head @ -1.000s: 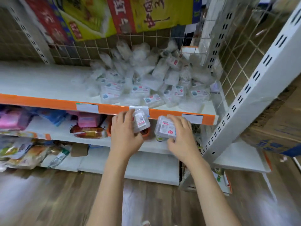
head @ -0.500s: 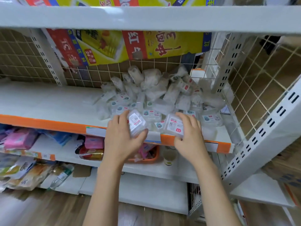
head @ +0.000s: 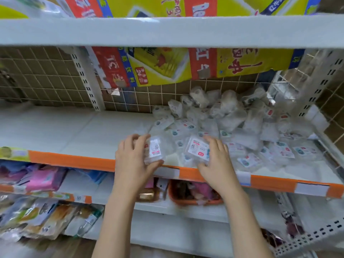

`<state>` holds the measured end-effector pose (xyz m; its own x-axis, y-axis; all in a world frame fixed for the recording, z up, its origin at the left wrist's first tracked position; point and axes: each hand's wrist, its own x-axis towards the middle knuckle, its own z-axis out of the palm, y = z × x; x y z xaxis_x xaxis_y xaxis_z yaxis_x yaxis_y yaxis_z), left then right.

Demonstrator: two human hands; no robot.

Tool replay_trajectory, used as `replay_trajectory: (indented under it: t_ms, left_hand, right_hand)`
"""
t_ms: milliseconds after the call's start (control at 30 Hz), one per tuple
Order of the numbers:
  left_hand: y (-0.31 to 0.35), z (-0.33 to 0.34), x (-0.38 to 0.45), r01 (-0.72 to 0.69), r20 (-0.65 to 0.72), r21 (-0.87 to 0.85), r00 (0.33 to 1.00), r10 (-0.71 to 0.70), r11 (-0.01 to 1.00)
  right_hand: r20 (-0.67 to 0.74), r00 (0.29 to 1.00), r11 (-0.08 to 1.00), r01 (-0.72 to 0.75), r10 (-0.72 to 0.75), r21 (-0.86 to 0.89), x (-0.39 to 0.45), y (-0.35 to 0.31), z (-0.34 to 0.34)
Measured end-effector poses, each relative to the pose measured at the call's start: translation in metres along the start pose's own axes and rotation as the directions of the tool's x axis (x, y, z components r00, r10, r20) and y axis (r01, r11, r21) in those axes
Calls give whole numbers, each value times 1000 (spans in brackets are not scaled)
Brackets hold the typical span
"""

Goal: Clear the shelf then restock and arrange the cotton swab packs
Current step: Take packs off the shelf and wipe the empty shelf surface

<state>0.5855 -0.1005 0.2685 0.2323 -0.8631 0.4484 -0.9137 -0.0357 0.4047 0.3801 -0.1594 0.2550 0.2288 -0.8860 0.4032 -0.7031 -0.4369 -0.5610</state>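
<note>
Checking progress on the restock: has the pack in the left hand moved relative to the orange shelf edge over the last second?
Yes. The cotton swab pack in the left hand has risen from below the orange shelf edge to above it, over the shelf front.

A shop: a white metal shelf [head: 74, 135] with an orange price strip [head: 74, 162] along its front edge, packaged goods [head: 42, 180] on tiers below it, printed cartons [head: 158, 66] above it.

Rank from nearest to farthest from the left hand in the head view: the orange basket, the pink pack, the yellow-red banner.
From the left hand:
1. Orange basket, on the shelf below, just right.
2. Pink pack, lower shelf, far left.
3. Yellow-red banner, hanging behind, above.
</note>
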Motion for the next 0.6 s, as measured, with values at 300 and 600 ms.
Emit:
replay_trajectory:
  t_ms: [300,600]
  left_hand:
    - [-83,-21,26,54,-17,-32,998,-54,998]
    - [-85,-5,53,31,26,-122,999,-28,992]
  right_hand:
    - [59,998,999,13,-16,46,21,-58,51]
    - [75,992,977,-113,101,181,46,-59,68]
